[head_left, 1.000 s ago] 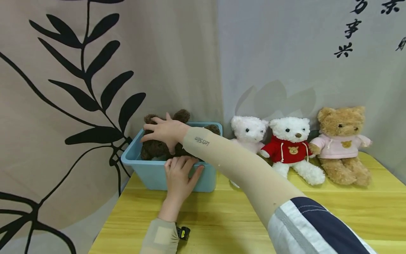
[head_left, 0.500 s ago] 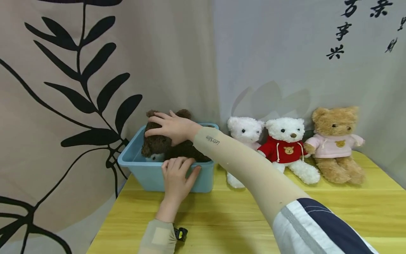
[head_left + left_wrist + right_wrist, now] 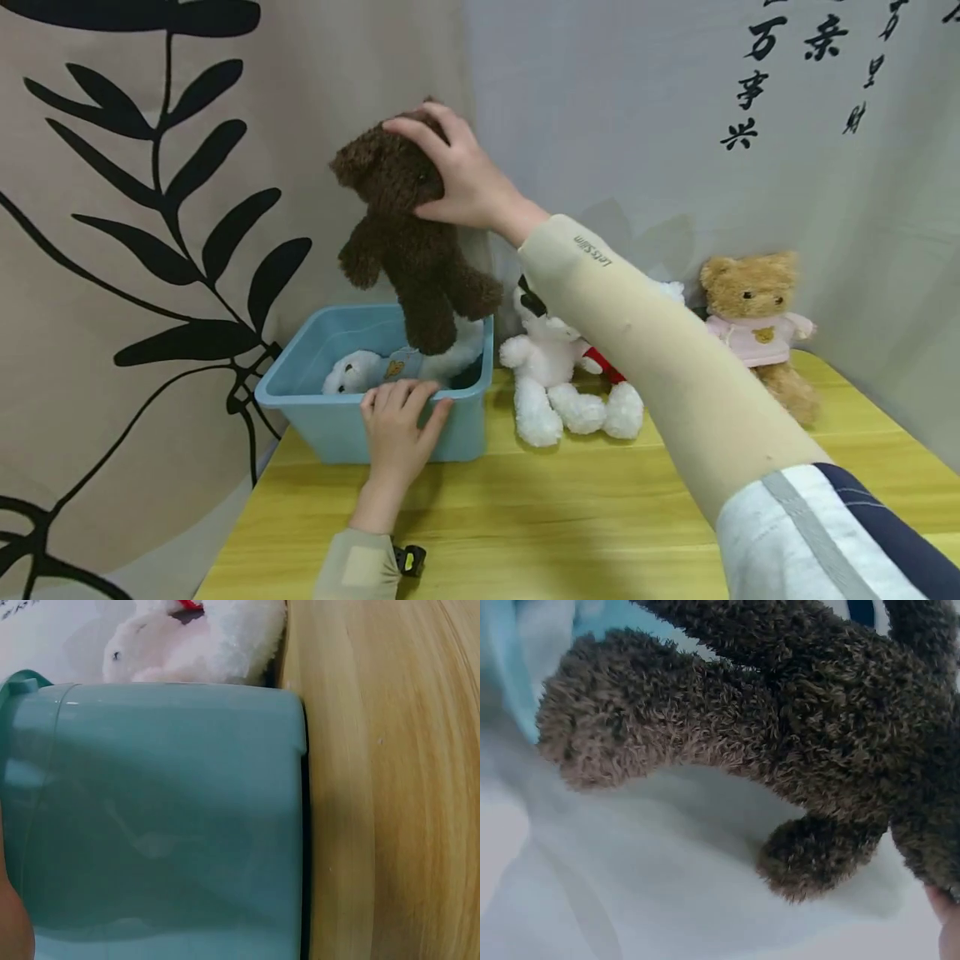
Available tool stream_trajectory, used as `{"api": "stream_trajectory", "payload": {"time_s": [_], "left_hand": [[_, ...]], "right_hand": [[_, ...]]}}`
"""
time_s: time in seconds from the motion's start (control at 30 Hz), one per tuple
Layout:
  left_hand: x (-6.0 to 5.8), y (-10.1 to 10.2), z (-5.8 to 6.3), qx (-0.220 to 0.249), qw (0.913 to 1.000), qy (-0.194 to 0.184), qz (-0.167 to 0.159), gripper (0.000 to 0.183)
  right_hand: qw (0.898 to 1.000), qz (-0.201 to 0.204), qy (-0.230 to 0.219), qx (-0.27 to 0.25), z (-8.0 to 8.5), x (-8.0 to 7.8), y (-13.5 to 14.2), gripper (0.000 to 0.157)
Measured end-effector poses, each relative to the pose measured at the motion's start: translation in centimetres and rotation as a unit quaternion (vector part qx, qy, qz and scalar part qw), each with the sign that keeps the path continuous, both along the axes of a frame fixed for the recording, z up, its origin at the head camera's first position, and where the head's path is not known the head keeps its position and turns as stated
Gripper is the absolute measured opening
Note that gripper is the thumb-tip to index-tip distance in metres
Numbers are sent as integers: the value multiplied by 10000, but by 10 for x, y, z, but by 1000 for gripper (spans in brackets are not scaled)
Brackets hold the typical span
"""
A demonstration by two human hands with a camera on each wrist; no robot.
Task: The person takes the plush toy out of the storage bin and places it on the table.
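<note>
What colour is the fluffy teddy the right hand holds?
It's a dark brown fluffy plush teddy bear, clearest in the head view.

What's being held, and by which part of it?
The right hand holds the dark brown teddy bear by its head; the left hand grips the blue bin at its front rim.

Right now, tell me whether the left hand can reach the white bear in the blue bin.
Probably yes: the left hand rests on the bin's near rim, close to the white bear, which lies largely uncovered; only the dangling brown bear might hinder it.
</note>
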State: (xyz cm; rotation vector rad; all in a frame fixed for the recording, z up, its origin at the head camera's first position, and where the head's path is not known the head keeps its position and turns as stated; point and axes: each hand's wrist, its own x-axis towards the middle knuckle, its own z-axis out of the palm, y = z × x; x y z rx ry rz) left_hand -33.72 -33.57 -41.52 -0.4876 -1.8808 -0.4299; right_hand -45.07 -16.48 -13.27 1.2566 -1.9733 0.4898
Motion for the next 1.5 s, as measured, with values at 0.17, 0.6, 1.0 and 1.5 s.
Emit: {"api": "stream_trajectory", "payload": {"time_s": [0.17, 0.6, 1.0, 1.5], "left_hand": [[1, 1, -2, 22, 10000, -21, -38, 44], [3, -1, 0, 34, 10000, -35, 12, 44], [2, 3, 0, -104, 9999, 3, 109, 44], [1, 5, -1, -59, 9999, -35, 135, 45]], "right_hand": [[9938, -1061, 330, 11, 32, 18, 58, 80], [9422, -3048, -1264, 588, 0, 78, 145, 95], [9077, -3539, -1603, 1587, -146, 116, 127, 95], [8952, -2710, -2897, 2032, -198, 93, 139, 110]]}}
